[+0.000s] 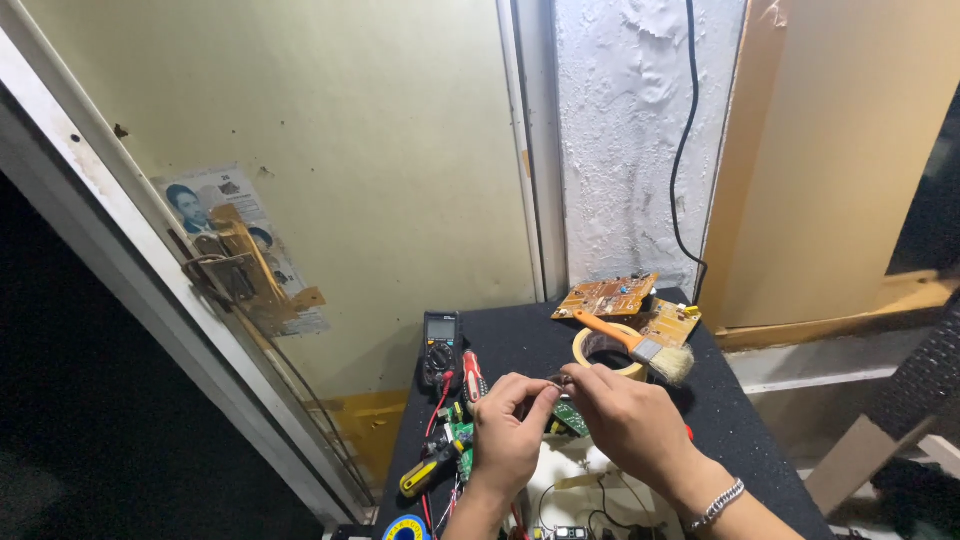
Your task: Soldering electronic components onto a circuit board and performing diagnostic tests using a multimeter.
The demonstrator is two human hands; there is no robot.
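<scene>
Both hands [570,415] pinch a small part [558,380] w/ fingers just beside the tape roll [605,350]; prob drops if grip slips.

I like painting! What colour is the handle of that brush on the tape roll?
Orange. The brush handle shows best in the head view, resting on the tape roll.

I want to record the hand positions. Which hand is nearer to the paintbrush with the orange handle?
The right hand. It is just below the paintbrush, close to the bristles. The left hand is farther off, to the brush's lower left.
</scene>
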